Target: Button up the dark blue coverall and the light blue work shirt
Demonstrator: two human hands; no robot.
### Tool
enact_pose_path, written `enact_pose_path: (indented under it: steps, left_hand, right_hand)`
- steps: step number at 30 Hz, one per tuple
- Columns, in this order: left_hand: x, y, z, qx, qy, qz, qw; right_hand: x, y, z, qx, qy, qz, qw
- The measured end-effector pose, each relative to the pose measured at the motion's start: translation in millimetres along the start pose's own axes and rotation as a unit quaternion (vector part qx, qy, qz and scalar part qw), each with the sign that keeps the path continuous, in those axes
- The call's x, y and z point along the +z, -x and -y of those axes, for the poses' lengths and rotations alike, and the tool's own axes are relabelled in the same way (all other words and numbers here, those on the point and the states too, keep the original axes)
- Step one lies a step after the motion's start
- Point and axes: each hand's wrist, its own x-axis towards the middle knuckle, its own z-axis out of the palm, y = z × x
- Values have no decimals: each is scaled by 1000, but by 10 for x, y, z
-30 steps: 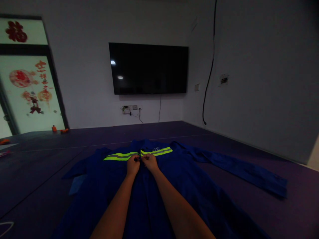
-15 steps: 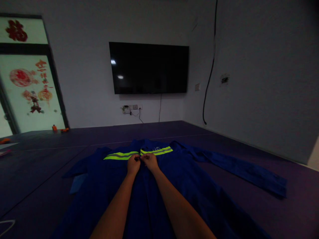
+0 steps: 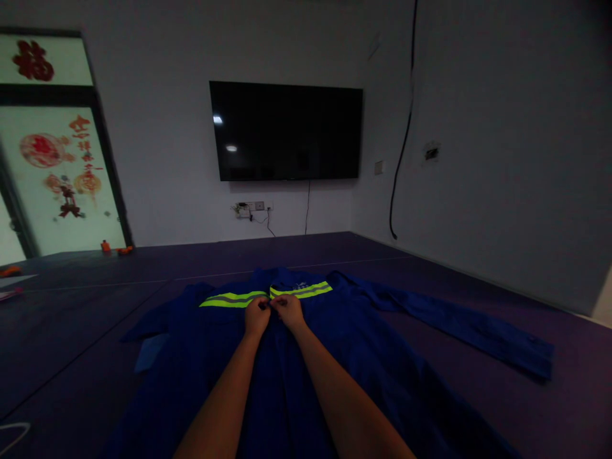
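A dark blue work jacket [image 3: 363, 357] lies spread flat on the purple floor mat [image 3: 71, 331], front up. A yellow-green reflective stripe [image 3: 234, 298] crosses its chest. One sleeve [image 3: 459, 325] stretches out to the right. My left hand [image 3: 257, 317] and my right hand [image 3: 287, 311] meet at the jacket's front opening, just below the stripe. Both hands are closed in a pinch on the front edges of the cloth. What lies between the fingertips is too small and dark to make out.
A black TV [image 3: 287, 131] hangs on the far wall above a socket with cables [image 3: 253, 209]. A door with red paper decorations [image 3: 62, 178] stands at the left. Small orange objects [image 3: 115, 248] lie on the mat near it. A black cable [image 3: 404, 127] runs down the right wall.
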Motion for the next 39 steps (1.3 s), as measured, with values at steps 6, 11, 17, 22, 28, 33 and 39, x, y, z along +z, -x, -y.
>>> enact_pose_path:
  steps: [6, 11, 17, 22, 28, 33, 39]
  left_hand:
    - [-2, 6, -1, -4, 15, -2, 1000]
    - [13, 2, 21, -10, 34, -6, 999]
    - [14, -6, 26, -17, 61, -17, 998]
    - [12, -18, 46, -29, 90, -19, 995]
    - [22, -38, 67, -33, 122, -8, 992]
    - [49, -36, 93, -29, 142, 4, 989]
    - [90, -59, 134, -15, 147, 9, 989]
  right_hand:
    - [1, -2, -20, -1, 16, -5, 1000]
    - [0, -5, -38, -9, 22, 0, 1000]
    - [12, -21, -62, -15, 50, -4, 999]
    - [12, -24, -64, -21, 55, -6, 998]
    - [15, -30, -80, -23, 46, -2, 999]
    - [2, -51, -102, -27, 66, -7, 997]
    - [0, -42, -104, -35, 75, -27, 996]
